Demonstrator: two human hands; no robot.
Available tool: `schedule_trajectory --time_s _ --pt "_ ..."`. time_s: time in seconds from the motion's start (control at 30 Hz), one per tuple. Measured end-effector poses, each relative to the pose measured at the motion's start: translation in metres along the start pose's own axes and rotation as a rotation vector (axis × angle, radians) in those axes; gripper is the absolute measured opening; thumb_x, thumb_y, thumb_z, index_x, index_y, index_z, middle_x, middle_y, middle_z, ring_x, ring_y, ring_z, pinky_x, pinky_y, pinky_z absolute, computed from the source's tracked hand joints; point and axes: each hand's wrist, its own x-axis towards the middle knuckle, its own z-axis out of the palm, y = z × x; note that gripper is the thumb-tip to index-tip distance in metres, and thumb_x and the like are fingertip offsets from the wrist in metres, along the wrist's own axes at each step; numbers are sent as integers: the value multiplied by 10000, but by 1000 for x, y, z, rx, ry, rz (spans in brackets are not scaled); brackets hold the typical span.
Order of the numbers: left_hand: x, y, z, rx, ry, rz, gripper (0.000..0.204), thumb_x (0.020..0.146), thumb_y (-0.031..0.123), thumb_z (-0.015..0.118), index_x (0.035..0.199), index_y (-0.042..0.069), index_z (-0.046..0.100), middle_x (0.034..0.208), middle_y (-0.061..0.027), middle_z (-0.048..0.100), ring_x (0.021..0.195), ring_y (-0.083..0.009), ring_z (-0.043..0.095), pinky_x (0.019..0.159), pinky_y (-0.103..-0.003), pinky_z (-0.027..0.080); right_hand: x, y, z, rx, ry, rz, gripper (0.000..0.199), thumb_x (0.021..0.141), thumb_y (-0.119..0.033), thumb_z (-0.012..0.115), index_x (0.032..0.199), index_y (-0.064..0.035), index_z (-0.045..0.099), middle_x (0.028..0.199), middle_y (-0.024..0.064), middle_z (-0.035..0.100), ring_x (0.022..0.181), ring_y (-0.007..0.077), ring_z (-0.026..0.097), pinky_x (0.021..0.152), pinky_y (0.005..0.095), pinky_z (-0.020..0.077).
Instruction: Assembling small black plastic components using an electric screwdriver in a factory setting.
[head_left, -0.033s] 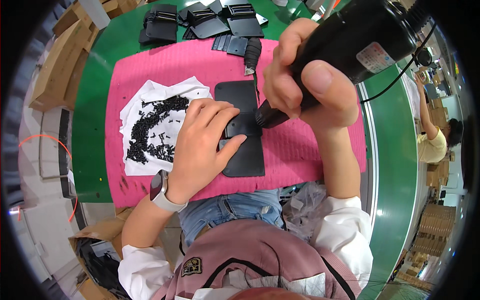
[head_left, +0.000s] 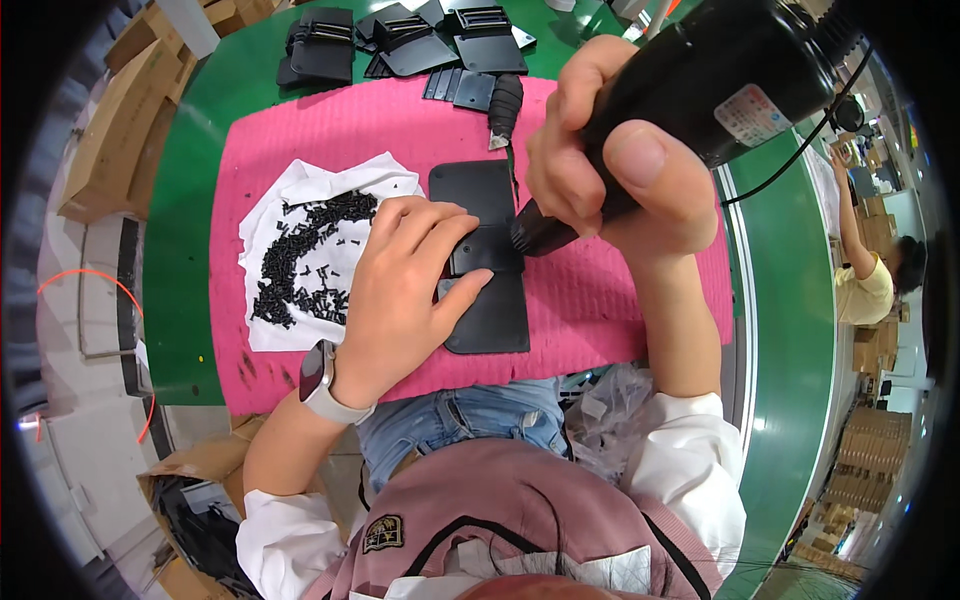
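My right hand [head_left: 625,165] is wrapped round a black electric screwdriver [head_left: 690,90], thumb along its near side. The tool slants down to the left, its nose at the right edge of a flat black plate [head_left: 485,320]. A smaller black piece [head_left: 485,250] lies across the plate's middle, with a screw hole showing in it. My left hand [head_left: 400,270] steadies this piece, fingers at its far side and thumb at its near side; its left end is hidden beneath the palm. Left of that hand, many small black screws [head_left: 285,255] lie on a white cloth [head_left: 258,215].
A pink foam mat [head_left: 590,300] covers part of the green table [head_left: 180,320]. At the far edge sit stacked black brackets [head_left: 410,45] and a black-wrapped tool [head_left: 505,105]. The screwdriver's cord [head_left: 800,150] trails right. A person in yellow [head_left: 865,290] is far right; cardboard boxes [head_left: 115,130] stand left.
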Motion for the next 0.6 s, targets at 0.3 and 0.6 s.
schedule_trajectory --time_s 0.3,0.6 --pt "-8 -8 -11 96 35 22 423 675 159 723 1049 18 583 1003 -118 571 984 -315 503 870 -403 431 -11 11 13 -6 24 -200 316 784 -242 657 895 -52 430 542 10 436 412 103 399 410 246 335" --pt "-26 4 -20 -8 260 290 257 636 230 717 768 57 580 822 -78 455 850 -270 485 651 -369 464 -39 -33 -77 801 99 -432 501 765 -582 594 881 -101 519 510 -99 341 388 79 358 475 234 330"
